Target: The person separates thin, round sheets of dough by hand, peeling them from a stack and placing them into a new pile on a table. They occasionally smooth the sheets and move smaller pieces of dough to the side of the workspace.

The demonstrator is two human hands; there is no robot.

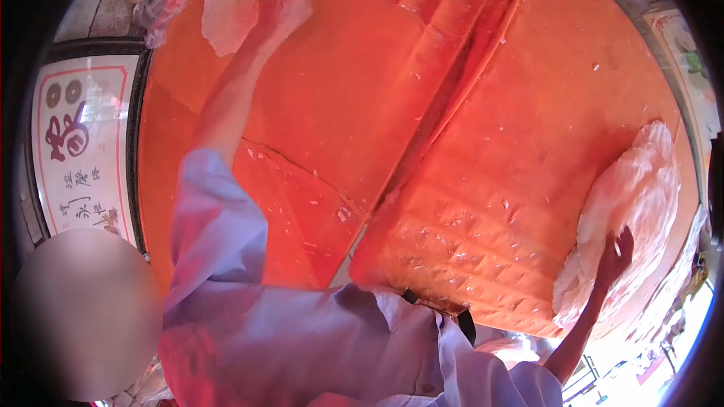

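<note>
My left hand reaches to the far left, fingers curled at the edge of a thin, pale pink cloth-like sheet. The sheet drapes over an orange fabric surface, and its far part runs out of view. On the right side, my right hand rests with fingers apart on a rumpled whitish-pink sheet. That second piece lies over the orange fabric's right edge. Both arms are stretched wide, coming from lavender sleeves.
A deep diagonal fold crosses the orange fabric, with quilted ridges and white flecks scattered about. A framed panel of calligraphy stands at left. Clear crinkled plastic lies at the upper left. A blurred round patch covers the lower left.
</note>
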